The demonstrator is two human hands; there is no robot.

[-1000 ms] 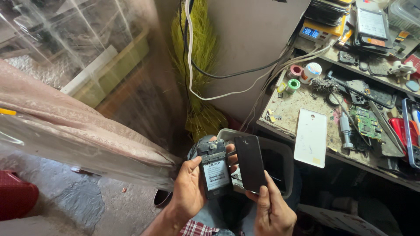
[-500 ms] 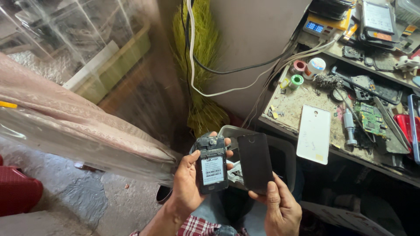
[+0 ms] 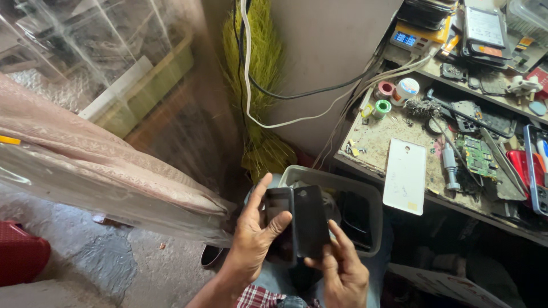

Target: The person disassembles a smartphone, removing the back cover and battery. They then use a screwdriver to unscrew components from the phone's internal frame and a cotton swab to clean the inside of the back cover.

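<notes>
My left hand (image 3: 254, 236) holds a dark phone body (image 3: 278, 214) upright, thumb raised along its left edge. My right hand (image 3: 341, 268) grips a black back cover (image 3: 310, 219) by its lower edge and holds it against the right side of the phone body. Both hands are low in the head view, over a grey plastic bin (image 3: 371, 194) that has dark phone parts inside.
A cluttered workbench (image 3: 374, 145) stands at right with a white phone cover (image 3: 406, 175), a green circuit board (image 3: 478, 157), tape rolls (image 3: 383, 91), tools and cables. A yellow broom (image 3: 265, 80) leans on the wall. Clear plastic sheeting (image 3: 108, 137) hangs at left over a rough floor.
The black cover has swung in front of the phone body, hiding its labelled battery. My left thumb has lifted up. The view has shifted slightly down.
</notes>
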